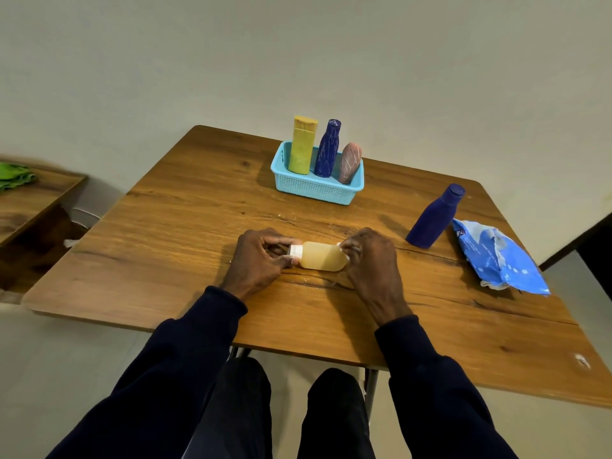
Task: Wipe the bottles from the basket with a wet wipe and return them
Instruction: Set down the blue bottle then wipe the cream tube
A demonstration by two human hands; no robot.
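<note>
1. A wooden table before a plain wall carries a turquoise basket at its far side.
2. The amber bottle lies flat between both hands, its long axis left-right and its white cap pointing left.
3. The left hand pinches the cap, likely to steady the bottle; the right hand curls round a wet wipe at the base.
</note>
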